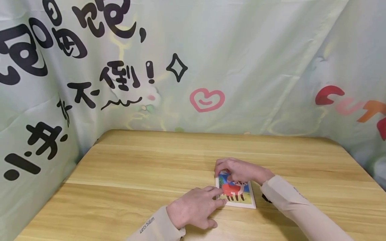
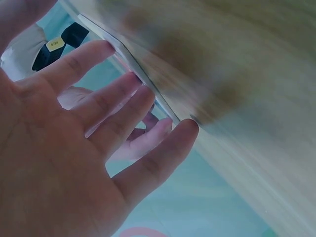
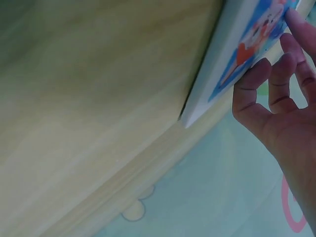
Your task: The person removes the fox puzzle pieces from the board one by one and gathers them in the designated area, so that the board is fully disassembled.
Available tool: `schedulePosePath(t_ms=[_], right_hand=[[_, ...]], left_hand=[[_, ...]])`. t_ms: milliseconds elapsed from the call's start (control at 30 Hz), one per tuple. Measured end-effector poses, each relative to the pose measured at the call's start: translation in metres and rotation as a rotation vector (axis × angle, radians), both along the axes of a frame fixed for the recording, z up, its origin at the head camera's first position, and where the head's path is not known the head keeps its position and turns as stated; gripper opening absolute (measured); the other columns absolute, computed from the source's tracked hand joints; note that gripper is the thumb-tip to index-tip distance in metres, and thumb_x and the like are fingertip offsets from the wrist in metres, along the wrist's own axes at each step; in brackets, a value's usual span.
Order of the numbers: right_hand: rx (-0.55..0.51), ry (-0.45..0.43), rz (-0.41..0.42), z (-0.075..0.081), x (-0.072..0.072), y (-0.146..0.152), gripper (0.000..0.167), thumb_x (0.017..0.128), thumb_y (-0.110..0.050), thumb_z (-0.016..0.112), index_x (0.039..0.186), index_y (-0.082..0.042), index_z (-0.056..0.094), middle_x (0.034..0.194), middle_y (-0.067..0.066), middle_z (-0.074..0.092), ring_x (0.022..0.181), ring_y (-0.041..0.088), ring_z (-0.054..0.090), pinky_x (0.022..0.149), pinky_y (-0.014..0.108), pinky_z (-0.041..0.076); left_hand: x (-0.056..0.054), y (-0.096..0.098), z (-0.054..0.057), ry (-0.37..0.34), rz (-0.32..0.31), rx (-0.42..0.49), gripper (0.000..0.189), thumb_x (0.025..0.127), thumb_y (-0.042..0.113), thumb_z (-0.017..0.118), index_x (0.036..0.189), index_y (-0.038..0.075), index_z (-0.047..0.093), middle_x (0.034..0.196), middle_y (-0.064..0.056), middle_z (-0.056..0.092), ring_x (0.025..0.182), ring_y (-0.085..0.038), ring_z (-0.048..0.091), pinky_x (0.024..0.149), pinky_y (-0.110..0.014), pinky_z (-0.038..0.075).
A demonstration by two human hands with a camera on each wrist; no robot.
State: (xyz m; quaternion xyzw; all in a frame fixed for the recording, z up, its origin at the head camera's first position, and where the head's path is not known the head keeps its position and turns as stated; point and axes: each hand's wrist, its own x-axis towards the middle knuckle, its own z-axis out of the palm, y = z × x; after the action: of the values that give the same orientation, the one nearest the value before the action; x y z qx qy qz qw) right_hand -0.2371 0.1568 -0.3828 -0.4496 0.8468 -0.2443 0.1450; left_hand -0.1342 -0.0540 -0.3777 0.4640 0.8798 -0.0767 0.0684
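Observation:
A square picture board [image 1: 239, 198] with a white border lies on the wooden table, printed with a red and white cartoon animal on striped legs. My left hand [image 1: 197, 206] reaches in from the left, its fingers spread and fingertips touching the board's left side. In the left wrist view, the left hand [image 2: 123, 123] shows its palm, with nothing held in it. My right hand [image 1: 241, 170] arches over the far part of the board and grips it near the far left corner. Curled right fingers [image 3: 252, 84] meet its far edge in the right wrist view; the hand covers part of the picture.
The wooden table [image 1: 135, 167] has rounded far corners. Behind and beside it hangs a pale printed curtain [image 1: 241, 50] with black lettering and a pink heart. A black band [image 1: 266, 198] shows at the right wrist.

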Motion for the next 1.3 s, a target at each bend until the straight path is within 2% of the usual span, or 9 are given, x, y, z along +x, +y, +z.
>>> schedulePosePath(t_ms=[133, 400, 600, 767, 900, 1033, 1167, 1300], right_hand=[[-0.013, -0.003, 0.006, 0.000, 0.000, 0.000, 0.043, 0.076, 0.021, 0.069, 0.100, -0.014, 0.075, 0.113, -0.003, 0.061, 0.103, 0.015, 0.056, 0.092, 0.035, 0.051], [-0.003, 0.057, -0.012, 0.001, 0.003, 0.003, 0.035, 0.079, 0.015, 0.072, 0.099, -0.013, 0.075, 0.110, -0.004, 0.059, 0.097, 0.013, 0.054, 0.088, 0.033, 0.052], [-0.016, 0.048, -0.019, 0.001, 0.005, 0.005, 0.033, 0.080, 0.015, 0.072, 0.100, -0.012, 0.075, 0.109, -0.003, 0.059, 0.095, 0.013, 0.055, 0.086, 0.032, 0.052], [-0.021, 0.020, -0.049, 0.001, 0.006, 0.006, 0.031, 0.081, 0.014, 0.073, 0.098, -0.012, 0.073, 0.102, -0.006, 0.058, 0.087, 0.011, 0.052, 0.077, 0.027, 0.052], [-0.038, 0.042, -0.039, 0.002, 0.006, 0.008, 0.028, 0.081, 0.011, 0.076, 0.096, -0.012, 0.072, 0.096, -0.007, 0.058, 0.082, 0.008, 0.052, 0.071, 0.025, 0.051], [-0.094, 0.069, -0.016, 0.004, 0.006, 0.013, 0.025, 0.082, 0.013, 0.074, 0.092, -0.010, 0.073, 0.094, -0.005, 0.063, 0.080, 0.007, 0.055, 0.070, 0.024, 0.053], [-0.141, 0.077, -0.018, 0.006, 0.005, 0.021, 0.026, 0.083, 0.017, 0.070, 0.087, -0.008, 0.075, 0.094, 0.000, 0.069, 0.083, 0.012, 0.063, 0.073, 0.025, 0.056], [-0.142, 0.105, -0.029, 0.007, 0.005, 0.028, 0.023, 0.081, 0.016, 0.074, 0.081, -0.007, 0.077, 0.096, 0.004, 0.072, 0.087, 0.017, 0.067, 0.075, 0.027, 0.058]], left_hand=[[0.000, 0.000, 0.001, -0.006, 0.003, -0.001, 0.066, 0.090, 0.055, 0.070, 0.148, 0.029, 0.054, 0.156, 0.003, 0.041, 0.140, -0.014, 0.040, 0.097, -0.033, 0.050], [0.001, 0.000, 0.002, -0.013, 0.013, -0.017, 0.065, 0.090, 0.055, 0.070, 0.148, 0.030, 0.054, 0.158, 0.004, 0.040, 0.140, -0.014, 0.040, 0.097, -0.034, 0.050], [0.001, 0.001, 0.002, -0.015, 0.013, -0.014, 0.065, 0.090, 0.055, 0.070, 0.148, 0.030, 0.054, 0.157, 0.004, 0.040, 0.140, -0.014, 0.040, 0.098, -0.034, 0.050], [0.001, 0.002, 0.001, -0.023, 0.016, -0.016, 0.065, 0.090, 0.055, 0.070, 0.148, 0.030, 0.054, 0.158, 0.004, 0.040, 0.140, -0.014, 0.039, 0.099, -0.034, 0.049], [0.001, 0.002, 0.001, -0.011, 0.011, -0.014, 0.065, 0.090, 0.055, 0.070, 0.148, 0.030, 0.054, 0.157, 0.004, 0.040, 0.139, -0.014, 0.040, 0.098, -0.034, 0.049], [0.001, 0.003, 0.001, 0.011, -0.007, -0.009, 0.065, 0.090, 0.056, 0.070, 0.147, 0.029, 0.055, 0.156, 0.003, 0.042, 0.138, -0.014, 0.042, 0.098, -0.032, 0.049], [0.000, 0.003, 0.001, 0.003, -0.004, -0.005, 0.064, 0.090, 0.055, 0.070, 0.147, 0.029, 0.055, 0.156, 0.003, 0.042, 0.138, -0.014, 0.042, 0.098, -0.032, 0.049], [0.001, 0.002, 0.002, -0.012, 0.011, -0.009, 0.064, 0.090, 0.055, 0.070, 0.147, 0.029, 0.055, 0.156, 0.003, 0.041, 0.138, -0.013, 0.041, 0.098, -0.032, 0.050]])
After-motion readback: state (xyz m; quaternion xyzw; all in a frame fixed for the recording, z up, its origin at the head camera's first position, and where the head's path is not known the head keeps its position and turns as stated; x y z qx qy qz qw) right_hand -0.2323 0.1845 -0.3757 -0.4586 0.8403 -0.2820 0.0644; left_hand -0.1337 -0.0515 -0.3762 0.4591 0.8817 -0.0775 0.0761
